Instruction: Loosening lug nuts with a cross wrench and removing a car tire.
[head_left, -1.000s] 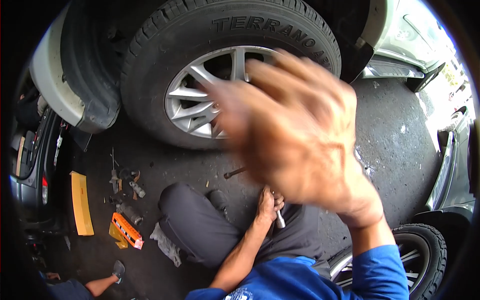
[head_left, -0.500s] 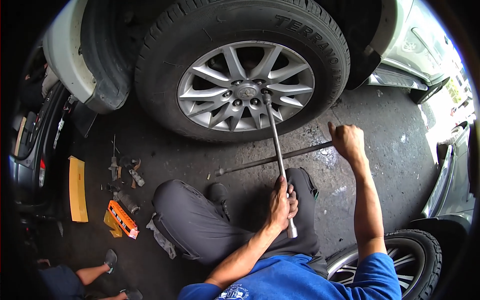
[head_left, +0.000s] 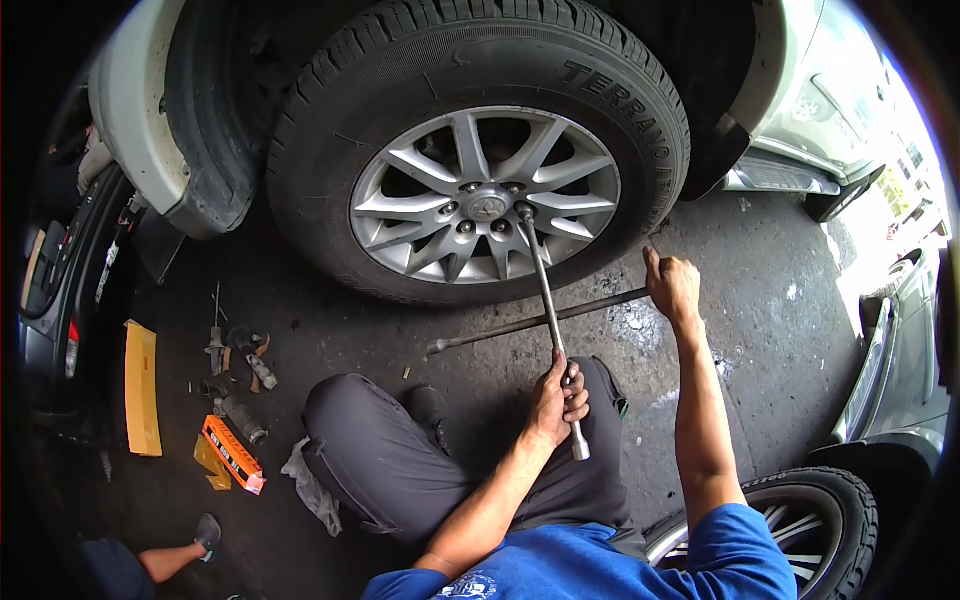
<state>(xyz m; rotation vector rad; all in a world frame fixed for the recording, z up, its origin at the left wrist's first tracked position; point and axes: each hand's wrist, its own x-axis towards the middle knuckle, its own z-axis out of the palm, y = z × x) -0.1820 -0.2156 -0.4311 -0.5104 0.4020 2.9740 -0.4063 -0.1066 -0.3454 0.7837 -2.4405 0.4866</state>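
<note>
A four-way lug wrench (head_left: 543,283) reaches from the car wheel toward me. Its far socket sits over a lug nut at the right of the hub on the silver alloy rim (head_left: 470,148). My left hand (head_left: 557,405) is wrapped round the near arm of the wrench, just above its free socket end. At the right end of the crossbar, my right hand (head_left: 673,290) is closed round the bar, its thumb pointing up. The crossbar's left end hangs free above the floor. Several other lug nuts show round the hub, and the black tyre (head_left: 330,215) encircles the rim.
Another wheel (head_left: 850,515) lies at my lower right. On the floor to the left are a yellow carton (head_left: 142,390), an orange box (head_left: 232,455), used metal parts (head_left: 240,412) and a plastic bag (head_left: 313,488). Another person's foot (head_left: 208,537) shows lower left. Car bodies flank the wheel.
The view has shifted slightly, so the wheel sits a little lower. Both hands keep their hold on the wrench, whose angle looks nearly the same. The other person's second foot has mostly left view.
</note>
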